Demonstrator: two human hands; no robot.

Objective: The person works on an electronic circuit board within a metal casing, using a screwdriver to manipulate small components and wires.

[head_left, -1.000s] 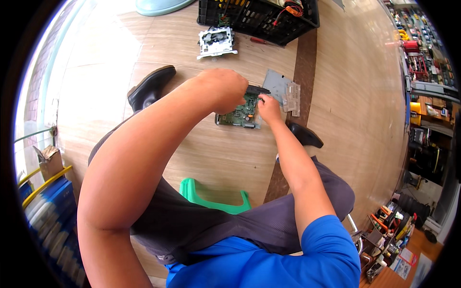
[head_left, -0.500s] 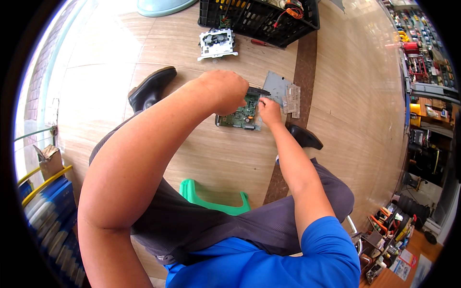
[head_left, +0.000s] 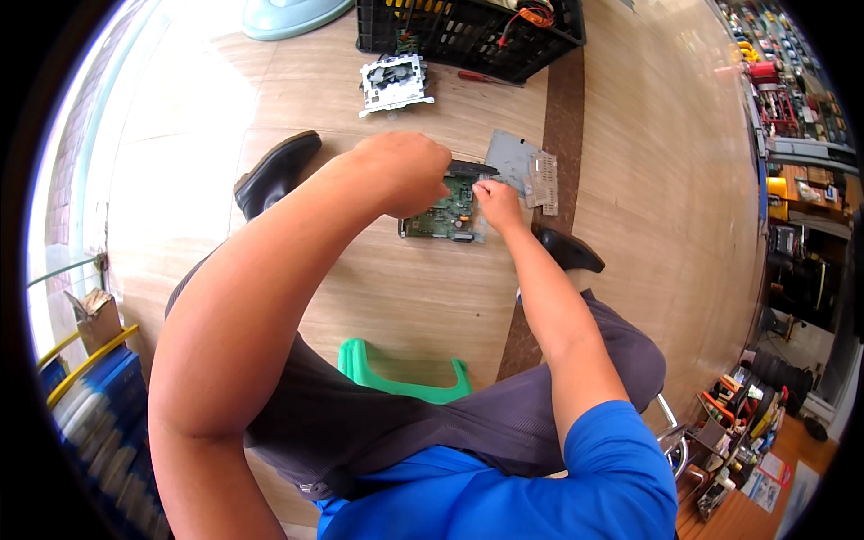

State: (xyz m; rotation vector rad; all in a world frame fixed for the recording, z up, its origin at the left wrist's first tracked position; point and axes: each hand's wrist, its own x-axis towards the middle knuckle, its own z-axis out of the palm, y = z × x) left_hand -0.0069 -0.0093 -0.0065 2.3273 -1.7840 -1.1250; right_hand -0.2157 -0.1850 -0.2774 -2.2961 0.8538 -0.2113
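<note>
A green circuit board (head_left: 441,220) in a dark-edged frame lies on the floor between my feet. My left hand (head_left: 407,169) is curled closed over its far left part. Those fingertips and whatever they grip are hidden behind the hand. Thumb and fingers of my right hand (head_left: 498,202) are pinched together at the board's right edge; what is between them is too small to make out. A black bar (head_left: 472,168) runs along the board's far edge. Just beyond it to the right lie a grey metal plate (head_left: 511,155) and a pale slotted panel (head_left: 543,184).
A white-framed mechanism (head_left: 394,83) sits farther off, near a black crate (head_left: 468,40) and a red-handled screwdriver (head_left: 481,78). My black shoes (head_left: 277,171) flank the work. A green plastic stool (head_left: 405,387) is under me. Cluttered shelves (head_left: 792,99) stand at right.
The whole view has shifted slightly, so the floor things appear a little farther left. My right fingers sit slightly farther in at the board's edge. Both hands keep nearly the same pose.
</note>
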